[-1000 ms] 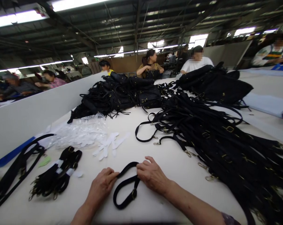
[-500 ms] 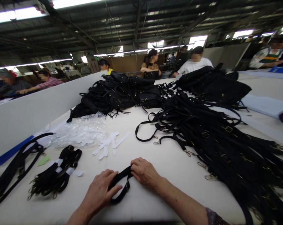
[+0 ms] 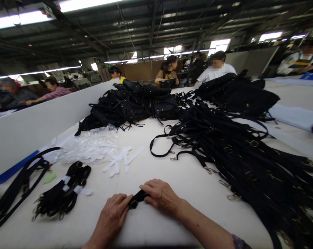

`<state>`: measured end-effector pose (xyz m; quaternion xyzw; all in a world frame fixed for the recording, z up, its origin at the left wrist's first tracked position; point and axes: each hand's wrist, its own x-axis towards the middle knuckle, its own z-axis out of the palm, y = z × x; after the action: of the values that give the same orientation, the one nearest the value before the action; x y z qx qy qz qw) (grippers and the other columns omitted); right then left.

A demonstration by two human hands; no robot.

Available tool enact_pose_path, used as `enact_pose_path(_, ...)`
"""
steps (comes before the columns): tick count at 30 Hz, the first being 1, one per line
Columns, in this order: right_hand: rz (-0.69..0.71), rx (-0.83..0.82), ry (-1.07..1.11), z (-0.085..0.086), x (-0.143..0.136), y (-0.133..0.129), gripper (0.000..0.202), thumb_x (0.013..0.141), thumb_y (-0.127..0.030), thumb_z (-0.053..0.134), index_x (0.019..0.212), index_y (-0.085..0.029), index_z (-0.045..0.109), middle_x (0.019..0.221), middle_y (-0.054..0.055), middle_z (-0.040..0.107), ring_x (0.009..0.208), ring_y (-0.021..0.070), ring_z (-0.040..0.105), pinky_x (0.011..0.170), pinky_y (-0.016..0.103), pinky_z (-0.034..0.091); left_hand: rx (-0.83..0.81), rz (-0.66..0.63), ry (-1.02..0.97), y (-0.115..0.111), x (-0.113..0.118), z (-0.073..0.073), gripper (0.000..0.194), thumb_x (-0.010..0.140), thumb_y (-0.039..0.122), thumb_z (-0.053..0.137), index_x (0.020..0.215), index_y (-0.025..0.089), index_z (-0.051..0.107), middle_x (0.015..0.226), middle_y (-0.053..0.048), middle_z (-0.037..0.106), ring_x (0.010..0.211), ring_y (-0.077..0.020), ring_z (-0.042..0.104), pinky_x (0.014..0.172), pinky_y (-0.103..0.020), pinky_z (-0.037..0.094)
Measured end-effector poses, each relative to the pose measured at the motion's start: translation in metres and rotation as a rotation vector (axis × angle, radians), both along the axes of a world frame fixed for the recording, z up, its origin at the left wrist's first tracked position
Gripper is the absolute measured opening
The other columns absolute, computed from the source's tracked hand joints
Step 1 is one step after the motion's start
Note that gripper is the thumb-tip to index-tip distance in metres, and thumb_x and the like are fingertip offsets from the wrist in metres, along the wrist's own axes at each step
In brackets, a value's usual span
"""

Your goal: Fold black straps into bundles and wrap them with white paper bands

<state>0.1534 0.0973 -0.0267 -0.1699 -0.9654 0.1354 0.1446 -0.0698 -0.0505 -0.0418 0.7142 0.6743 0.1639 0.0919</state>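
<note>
Between my two hands is a black strap (image 3: 140,196) with a metal buckle, folded into a short bundle just above the white table (image 3: 156,228). My left hand (image 3: 114,212) closes on its left end beside the buckle. My right hand (image 3: 160,197) grips the other end, fingers bent over the top. Most of the strap is hidden under the fingers. To the left lies a bundle of folded black straps (image 3: 65,190) with white paper bands and metal clips. White paper strips (image 3: 120,160) lie beyond my hands.
A large heap of black straps (image 3: 237,155) with clips spreads over the right side. Clear plastic bags (image 3: 87,145) lie left of centre, with piled black bags (image 3: 135,103) behind them. A white partition (image 3: 47,121) edges the left. Several people sit farther back.
My hands have drawn the open strap loop into a tighter folded bundle. The right hand has come slightly down and toward the left, and the buckle now sits by my left fingers.
</note>
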Motion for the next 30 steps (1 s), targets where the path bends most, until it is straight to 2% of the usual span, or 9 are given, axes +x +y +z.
enact_pose_path(3, -0.007, 0.053, -0.020, -0.005, -0.010, -0.002, 0.018, 0.095, -0.038, 0.055, 0.105, -0.025, 0.062, 0.100, 0.002, 0.069, 0.089, 0.0188, 0.058, 0.076, 0.031, 0.043, -0.045, 0.017, -0.066, 0.001, 0.000, 0.005, 0.037, 0.096, 0.034, 0.044, 0.131, 0.035, 0.056, 0.116, -0.006, 0.070, 0.107, -0.0250, 0.064, 0.096, -0.050, 0.054)
enact_pose_path(5, -0.023, 0.067, -0.019, -0.009, -0.015, -0.002, 0.019, 0.098, -0.036, 0.049, 0.094, -0.024, 0.064, 0.092, 0.001, 0.068, 0.082, 0.0172, 0.057, 0.072, 0.030, 0.041, -0.092, 0.048, -0.193, 0.001, -0.006, 0.013, 0.039, 0.095, 0.039, 0.047, 0.133, 0.036, 0.054, 0.124, -0.005, 0.068, 0.115, -0.0251, 0.062, 0.103, -0.050, 0.052)
enact_pose_path(10, -0.029, 0.092, -0.002, -0.014, -0.018, -0.002, 0.016, 0.097, -0.031, 0.051, 0.090, -0.024, 0.064, 0.089, 0.000, 0.067, 0.080, 0.0161, 0.054, 0.066, 0.029, 0.037, -0.031, 0.301, -0.493, -0.009, -0.038, 0.037, 0.047, 0.097, 0.049, 0.035, 0.140, 0.031, 0.044, 0.146, -0.006, 0.056, 0.139, -0.0242, 0.047, 0.118, -0.053, 0.038)
enact_pose_path(12, -0.034, 0.105, 0.002, -0.015, -0.018, -0.002, 0.017, 0.097, -0.031, 0.050, 0.090, -0.025, 0.064, 0.088, 0.000, 0.067, 0.079, 0.0162, 0.054, 0.065, 0.030, 0.035, -0.013, 0.288, -0.409, -0.014, -0.039, 0.040, 0.051, 0.095, 0.050, 0.041, 0.143, 0.031, 0.041, 0.152, -0.007, 0.050, 0.143, -0.0267, 0.042, 0.120, -0.057, 0.035)
enact_pose_path(15, -0.030, 0.124, 0.012, -0.015, -0.018, -0.004, 0.020, 0.099, -0.031, 0.046, 0.090, -0.024, 0.063, 0.087, 0.001, 0.066, 0.078, 0.0163, 0.053, 0.066, 0.030, 0.035, -0.055, 0.129, -0.160, -0.013, -0.016, 0.032, 0.065, 0.087, 0.050, 0.058, 0.147, 0.036, 0.035, 0.157, -0.006, 0.044, 0.146, -0.0317, 0.037, 0.118, -0.062, 0.035)
enact_pose_path(19, -0.013, 0.112, 0.032, -0.016, -0.015, -0.005, 0.023, 0.101, -0.032, 0.043, 0.097, -0.023, 0.064, 0.089, 0.002, 0.068, 0.079, 0.0165, 0.055, 0.069, 0.030, 0.037, -0.060, 0.052, 0.039, 0.002, 0.022, 0.014, 0.061, 0.089, 0.037, 0.058, 0.146, 0.037, 0.036, 0.149, -0.004, 0.054, 0.141, -0.0301, 0.044, 0.117, -0.064, 0.034)
enact_pose_path(22, -0.014, 0.073, 0.052, -0.016, -0.009, -0.002, 0.022, 0.100, -0.032, 0.045, 0.103, -0.024, 0.064, 0.094, 0.003, 0.070, 0.083, 0.0165, 0.058, 0.072, 0.030, 0.039, -0.027, 0.050, 0.015, 0.013, 0.027, 0.010, 0.046, 0.093, 0.027, 0.051, 0.138, 0.037, 0.048, 0.128, -0.004, 0.067, 0.122, -0.0238, 0.059, 0.110, -0.054, 0.045)
enact_pose_path(25, 0.006, 0.038, 0.049, -0.014, -0.004, 0.002, 0.020, 0.099, -0.034, 0.048, 0.104, -0.025, 0.065, 0.094, 0.002, 0.071, 0.084, 0.0162, 0.059, 0.073, 0.030, 0.040, 0.014, 0.003, -0.013, 0.017, 0.025, 0.013, 0.041, 0.094, 0.025, 0.050, 0.133, 0.036, 0.053, 0.113, -0.002, 0.070, 0.106, -0.0205, 0.063, 0.096, -0.042, 0.052)
enact_pose_path(30, 0.035, 0.011, 0.036, -0.007, -0.007, 0.005, 0.027, 0.102, -0.034, 0.040, 0.114, -0.029, 0.062, 0.094, 0.002, 0.072, 0.083, 0.0169, 0.060, 0.075, 0.031, 0.041, 0.153, 0.051, 0.104, 0.024, 0.036, 0.012, 0.042, 0.088, 0.038, 0.061, 0.129, 0.031, 0.056, 0.105, -0.002, 0.071, 0.097, -0.0224, 0.065, 0.090, -0.041, 0.050)
